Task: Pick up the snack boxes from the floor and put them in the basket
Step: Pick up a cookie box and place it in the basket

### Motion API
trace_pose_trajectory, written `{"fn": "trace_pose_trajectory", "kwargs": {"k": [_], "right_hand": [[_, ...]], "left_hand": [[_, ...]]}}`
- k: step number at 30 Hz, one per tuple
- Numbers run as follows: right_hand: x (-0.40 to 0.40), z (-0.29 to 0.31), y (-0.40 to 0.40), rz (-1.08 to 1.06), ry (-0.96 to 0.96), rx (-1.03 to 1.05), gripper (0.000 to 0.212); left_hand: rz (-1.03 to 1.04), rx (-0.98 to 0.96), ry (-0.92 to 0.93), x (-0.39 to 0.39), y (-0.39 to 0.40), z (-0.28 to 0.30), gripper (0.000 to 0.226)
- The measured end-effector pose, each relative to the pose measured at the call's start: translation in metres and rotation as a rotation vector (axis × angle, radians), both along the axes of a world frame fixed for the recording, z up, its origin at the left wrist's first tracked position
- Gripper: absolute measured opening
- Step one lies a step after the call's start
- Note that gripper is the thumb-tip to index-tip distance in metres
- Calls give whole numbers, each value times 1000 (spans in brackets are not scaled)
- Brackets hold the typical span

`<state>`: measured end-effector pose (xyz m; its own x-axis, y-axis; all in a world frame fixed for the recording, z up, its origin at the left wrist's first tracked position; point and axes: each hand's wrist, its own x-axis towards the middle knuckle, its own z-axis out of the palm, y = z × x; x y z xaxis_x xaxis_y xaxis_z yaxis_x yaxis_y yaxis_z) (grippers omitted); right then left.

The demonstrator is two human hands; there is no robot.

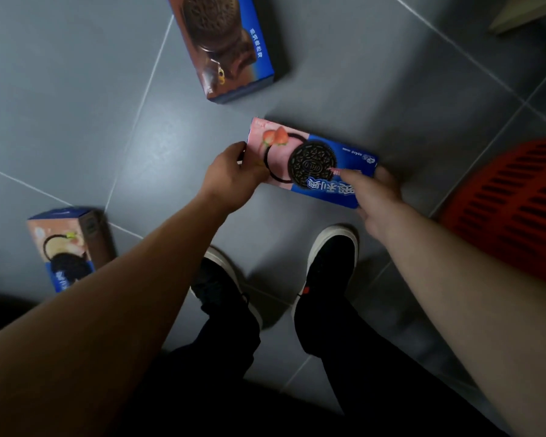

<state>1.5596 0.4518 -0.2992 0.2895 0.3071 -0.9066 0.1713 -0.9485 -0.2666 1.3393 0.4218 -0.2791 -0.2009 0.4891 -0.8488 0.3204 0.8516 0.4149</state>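
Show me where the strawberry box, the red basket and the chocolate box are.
strawberry box (pixel 312 162): head view, on the printed cookie.
red basket (pixel 514 209): head view, on its slotted wall.
chocolate box (pixel 224 42): head view, on its front face.

I see a pink-and-blue box (pixel 312 162) printed with a black patterned cookie and red strawberries. The far box (pixel 224 45) is brown and blue; the near-left box (pixel 65 247) peach and blue. The basket (pixel 514 209) is red and slotted, the floor (pixel 76 105) grey tile, my shoes (pixel 333 253) black with white soles.
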Motion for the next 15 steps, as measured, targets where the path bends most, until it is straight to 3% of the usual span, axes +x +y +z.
{"fn": "trace_pose_trajectory", "kwargs": {"k": [6,12,15], "right_hand": [[-9,107,4,186,-56,116,40],[-8,257,9,288,-21,236,37],[0,335,11,321,17,272,38]], "left_hand": [[124,56,-39,-8,-19,111,38],[239,164,-30,-12,-28,267,36],[276,212,-18,-8,-33,345,45]]}}
